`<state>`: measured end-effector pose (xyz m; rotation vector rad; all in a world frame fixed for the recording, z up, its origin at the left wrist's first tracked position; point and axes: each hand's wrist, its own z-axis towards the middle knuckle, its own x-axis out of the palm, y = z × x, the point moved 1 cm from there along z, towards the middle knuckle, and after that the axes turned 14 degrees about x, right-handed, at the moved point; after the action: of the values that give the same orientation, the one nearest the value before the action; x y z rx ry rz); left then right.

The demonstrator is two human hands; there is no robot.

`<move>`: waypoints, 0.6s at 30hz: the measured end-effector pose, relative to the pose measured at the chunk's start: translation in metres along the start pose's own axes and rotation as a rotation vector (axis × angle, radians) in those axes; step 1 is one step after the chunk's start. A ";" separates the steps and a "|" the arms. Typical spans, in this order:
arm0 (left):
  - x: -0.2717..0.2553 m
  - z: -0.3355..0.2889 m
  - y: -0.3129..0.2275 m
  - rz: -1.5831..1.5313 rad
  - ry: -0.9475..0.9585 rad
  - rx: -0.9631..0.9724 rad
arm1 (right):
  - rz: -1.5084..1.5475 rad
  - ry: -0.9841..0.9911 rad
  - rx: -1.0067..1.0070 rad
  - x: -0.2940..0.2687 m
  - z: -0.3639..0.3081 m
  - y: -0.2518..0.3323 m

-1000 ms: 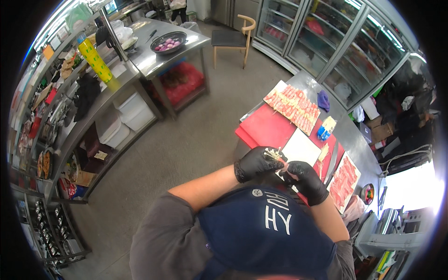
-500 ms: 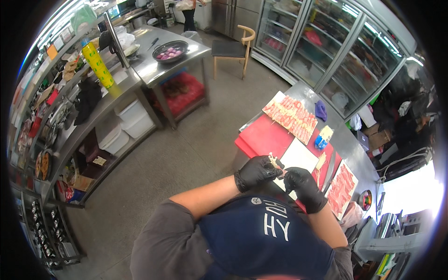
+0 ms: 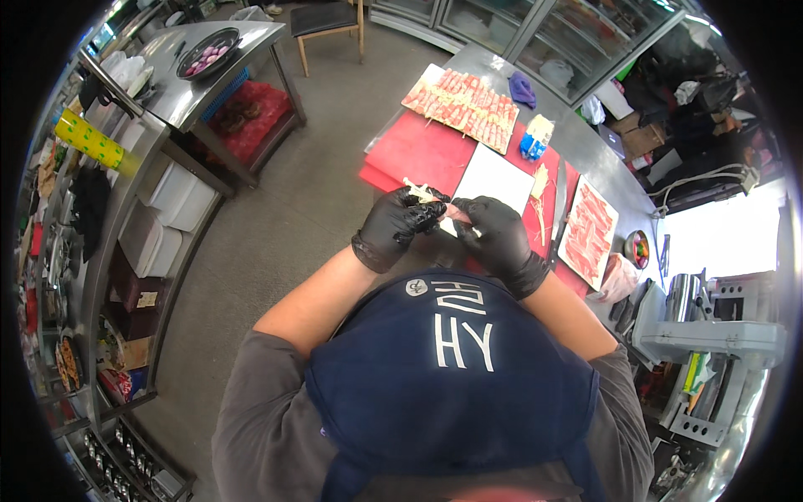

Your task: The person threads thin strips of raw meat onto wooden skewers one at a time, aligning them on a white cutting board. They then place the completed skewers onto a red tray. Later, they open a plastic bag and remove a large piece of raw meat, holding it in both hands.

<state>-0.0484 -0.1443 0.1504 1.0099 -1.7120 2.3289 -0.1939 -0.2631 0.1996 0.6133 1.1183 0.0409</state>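
Observation:
My left hand [image 3: 391,226], in a black glove, is closed on a bundle of enoki mushrooms [image 3: 422,192]; their pale ends stick out past the fingers. A pink meat slice [image 3: 458,214] is around the bundle's other part, and my gloved right hand [image 3: 498,234] pinches it from the right. Both hands are over the near edge of a white board [image 3: 500,180], which lies on a red cutting board [image 3: 406,159]. Loose enoki strands [image 3: 539,209] and a knife [image 3: 560,197] lie right of it. Further right is a tray of thin meat slices [image 3: 590,230].
At the back of the steel table stand a tray of meat rolls [image 3: 464,109], an enoki packet [image 3: 536,138] and a purple cloth [image 3: 522,89]. A bowl [image 3: 636,248] sits at the right. Across the aisle, a pan of purple pieces [image 3: 209,57] rests on another counter; a chair [image 3: 327,23] stands beyond.
My view has shifted, so the table and hands appear further left. Both hands remain together on the enoki bundle, and more of the pink meat shows between them.

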 end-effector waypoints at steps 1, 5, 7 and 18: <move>0.000 0.000 -0.002 0.007 0.025 0.017 | 0.081 0.064 0.056 -0.001 0.000 0.001; 0.001 -0.004 -0.011 0.048 0.151 0.068 | 0.667 0.443 0.533 -0.004 0.000 -0.004; 0.001 -0.007 -0.015 0.081 0.157 0.067 | 1.136 0.702 0.800 -0.006 -0.001 -0.007; -0.015 -0.013 -0.011 0.115 -0.052 0.025 | 0.224 0.067 0.090 0.016 0.004 0.013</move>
<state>-0.0381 -0.1241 0.1494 1.0105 -1.8109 2.4194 -0.1796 -0.2483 0.1936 0.8210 1.1162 0.2054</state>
